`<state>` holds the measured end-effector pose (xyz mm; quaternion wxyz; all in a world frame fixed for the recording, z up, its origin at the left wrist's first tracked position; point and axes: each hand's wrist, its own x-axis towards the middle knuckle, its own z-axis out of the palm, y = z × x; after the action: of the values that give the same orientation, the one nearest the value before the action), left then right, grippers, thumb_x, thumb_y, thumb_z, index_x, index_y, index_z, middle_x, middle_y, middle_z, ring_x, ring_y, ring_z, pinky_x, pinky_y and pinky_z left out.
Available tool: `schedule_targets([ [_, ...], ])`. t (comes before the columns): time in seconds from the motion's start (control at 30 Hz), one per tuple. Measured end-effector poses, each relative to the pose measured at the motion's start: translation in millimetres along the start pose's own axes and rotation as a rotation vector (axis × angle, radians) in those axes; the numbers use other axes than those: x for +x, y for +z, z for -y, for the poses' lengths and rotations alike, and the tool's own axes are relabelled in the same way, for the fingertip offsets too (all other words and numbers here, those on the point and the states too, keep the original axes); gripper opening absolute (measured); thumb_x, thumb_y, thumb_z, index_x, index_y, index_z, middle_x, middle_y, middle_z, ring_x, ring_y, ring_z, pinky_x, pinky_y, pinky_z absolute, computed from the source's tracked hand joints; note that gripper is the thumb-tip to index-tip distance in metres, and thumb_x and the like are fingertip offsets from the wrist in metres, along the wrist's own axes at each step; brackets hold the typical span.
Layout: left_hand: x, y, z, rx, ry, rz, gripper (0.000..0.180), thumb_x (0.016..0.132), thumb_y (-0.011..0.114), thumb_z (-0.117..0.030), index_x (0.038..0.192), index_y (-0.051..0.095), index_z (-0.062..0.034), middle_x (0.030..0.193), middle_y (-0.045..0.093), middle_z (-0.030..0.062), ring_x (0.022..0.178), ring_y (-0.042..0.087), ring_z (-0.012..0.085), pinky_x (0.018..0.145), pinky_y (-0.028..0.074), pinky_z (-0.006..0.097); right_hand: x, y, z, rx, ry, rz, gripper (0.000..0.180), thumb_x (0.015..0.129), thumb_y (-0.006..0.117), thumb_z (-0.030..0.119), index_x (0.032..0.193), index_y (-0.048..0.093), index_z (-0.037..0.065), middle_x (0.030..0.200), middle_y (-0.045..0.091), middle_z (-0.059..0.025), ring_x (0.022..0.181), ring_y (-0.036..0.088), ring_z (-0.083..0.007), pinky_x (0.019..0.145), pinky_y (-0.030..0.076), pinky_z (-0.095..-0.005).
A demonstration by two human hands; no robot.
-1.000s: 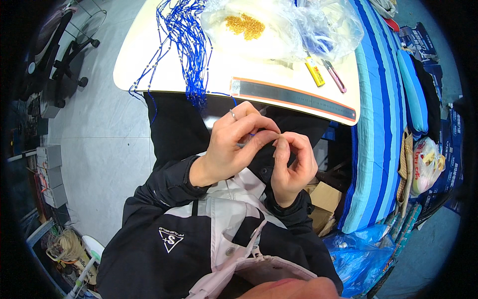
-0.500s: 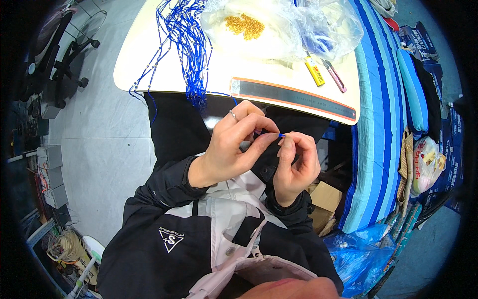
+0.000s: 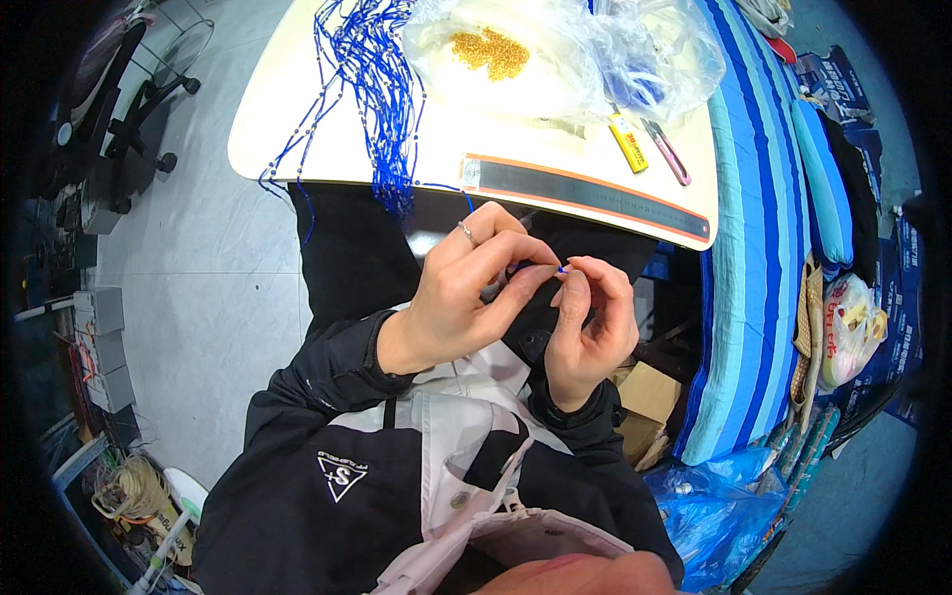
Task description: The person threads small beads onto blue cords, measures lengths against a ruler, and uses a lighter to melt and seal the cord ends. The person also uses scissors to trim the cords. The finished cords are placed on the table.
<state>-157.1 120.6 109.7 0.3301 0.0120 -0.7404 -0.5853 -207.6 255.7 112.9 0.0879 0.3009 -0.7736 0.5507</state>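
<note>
My left hand (image 3: pixel 474 283), with a ring on one finger, pinches a thin blue cord between thumb and forefinger. A short bit of the blue cord (image 3: pixel 563 269) shows between my fingertips. My right hand (image 3: pixel 592 322) closes thumb and forefinger on that same bit, just right of the left fingertips. A tiny pale speck sits by the cord there, too small to make out. From the left hand a blue strand (image 3: pixel 469 203) runs up over the table edge toward a bundle of blue beaded cords (image 3: pixel 382 109), which hangs partly over the edge.
On the cream table (image 3: pixel 268 109) lie a ruler (image 3: pixel 585 196), a yellow tube-like item (image 3: pixel 627 143), a pink-handled cutter (image 3: pixel 670 157) and a plastic bag (image 3: pixel 555 69) with gold beads (image 3: pixel 491 53). A blue striped bed cover (image 3: pixel 759 248) borders the right side. An office chair (image 3: pixel 134 124) stands left.
The right fingertips have shifted slightly around the cord, and a small pale speck now shows beside it. My left hand is nearly still.
</note>
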Motion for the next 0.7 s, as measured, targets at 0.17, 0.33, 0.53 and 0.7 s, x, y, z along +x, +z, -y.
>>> schedule_targets([
  [0.17, 0.9, -1.8, -1.5, 0.041, 0.01, 0.003, 0.012, 0.076, 0.069, 0.005, 0.086, 0.066, 0.0011, 0.076, 0.053, 0.0069, 0.058, 0.051, 0.0138, 0.049, 0.039, 0.025, -0.3, 0.0, -0.3, 0.015, 0.001, 0.006, 0.01, 0.088, 0.061, -0.003, 0.099, 0.06, -0.003, 0.091, 0.063, -0.0127, 0.072, 0.06, -0.015, 0.064, 0.049, -0.0244],
  [0.33, 0.8, -1.9, -1.0, 0.034, 0.007, -0.003, 0.012, 0.076, 0.069, 0.005, 0.088, 0.067, 0.0014, 0.073, 0.052, 0.0068, 0.058, 0.05, 0.0146, 0.049, 0.038, 0.026, -0.5, 0.3, -1.4, 0.008, -0.007, 0.013, 0.01, 0.088, 0.061, -0.003, 0.099, 0.06, -0.003, 0.092, 0.063, -0.0128, 0.071, 0.06, -0.0144, 0.063, 0.049, -0.0244],
  [0.53, 0.1, -2.7, 1.1, 0.05, 0.025, -0.012, 0.016, 0.075, 0.07, 0.005, 0.09, 0.069, 0.0006, 0.074, 0.052, 0.0068, 0.059, 0.051, 0.015, 0.05, 0.039, 0.026, -1.1, 4.4, -1.8, 0.095, 0.045, 0.001, 0.012, 0.09, 0.06, -0.001, 0.102, 0.06, -0.004, 0.093, 0.063, -0.012, 0.072, 0.059, -0.013, 0.064, 0.049, -0.0243],
  [0.7, 0.3, -3.1, 4.8, 0.072, 0.158, 0.048, 0.027, 0.07, 0.071, 0.007, 0.096, 0.07, -0.0005, 0.079, 0.053, 0.0077, 0.062, 0.055, 0.0166, 0.053, 0.043, 0.026, 0.0, 3.8, -0.2, 0.247, 0.106, 0.063, 0.017, 0.092, 0.059, 0.0, 0.107, 0.059, -0.005, 0.094, 0.064, -0.0103, 0.077, 0.061, -0.0116, 0.07, 0.05, -0.0234],
])
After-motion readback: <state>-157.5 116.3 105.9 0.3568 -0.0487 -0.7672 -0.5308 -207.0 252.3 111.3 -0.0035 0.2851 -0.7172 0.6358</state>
